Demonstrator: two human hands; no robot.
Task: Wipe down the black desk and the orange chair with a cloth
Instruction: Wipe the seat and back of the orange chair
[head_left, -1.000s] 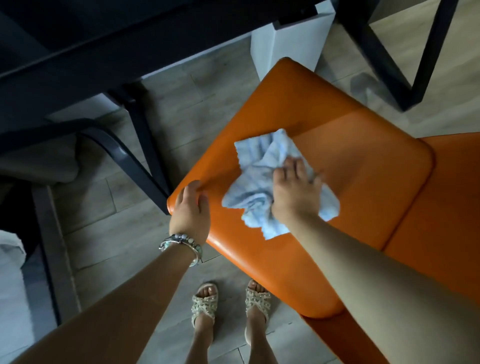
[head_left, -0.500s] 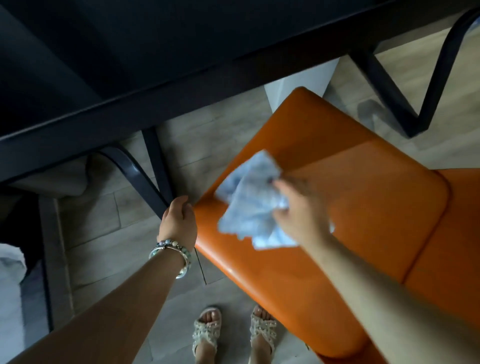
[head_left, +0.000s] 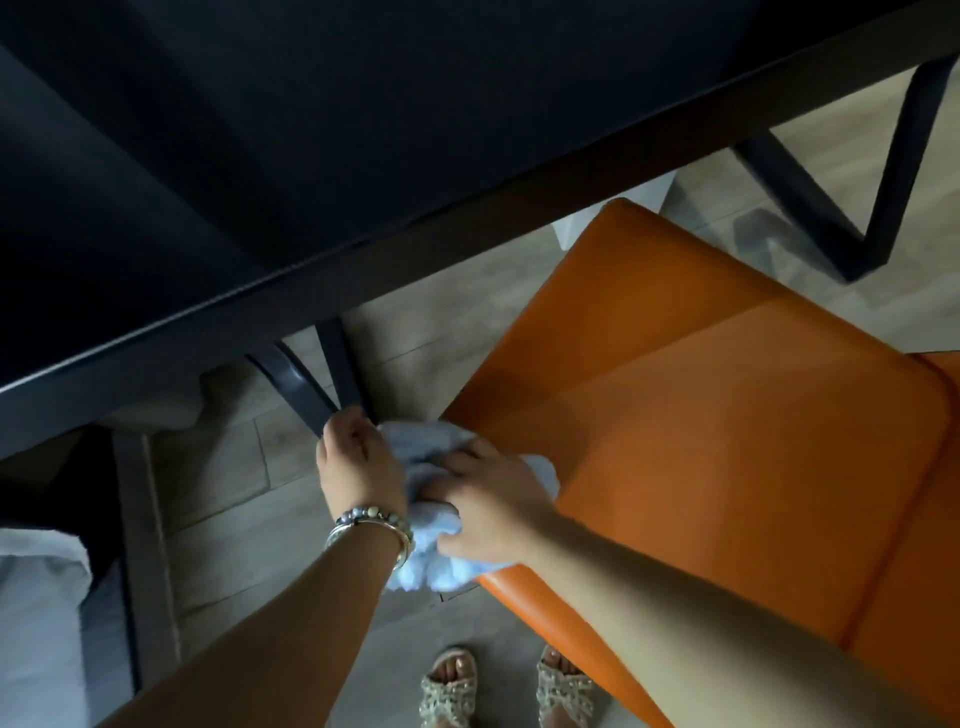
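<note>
The orange chair (head_left: 717, 415) fills the right half of the view, its padded seat facing up. A pale blue cloth (head_left: 441, 551) is bunched at the seat's left corner, between my two hands. My right hand (head_left: 488, 506) presses down on the cloth with fingers spread over it. My left hand (head_left: 358, 462), with bracelets at the wrist, grips the cloth's left side at the chair's corner, fingers curled. The black desk (head_left: 260, 156) spans the top of the view, its front edge running diagonally above the chair.
Dark desk legs (head_left: 332, 374) stand just beyond my left hand, and another angled black frame (head_left: 852, 228) is at the top right. A white block (head_left: 613, 218) sits behind the chair. My sandalled feet (head_left: 509, 686) stand on the wood-look floor. White bedding (head_left: 36, 613) lies at lower left.
My right hand carried the cloth from the middle of the seat to its left corner. My left hand shifted from the chair's edge onto the cloth. The view tilted up toward the desk.
</note>
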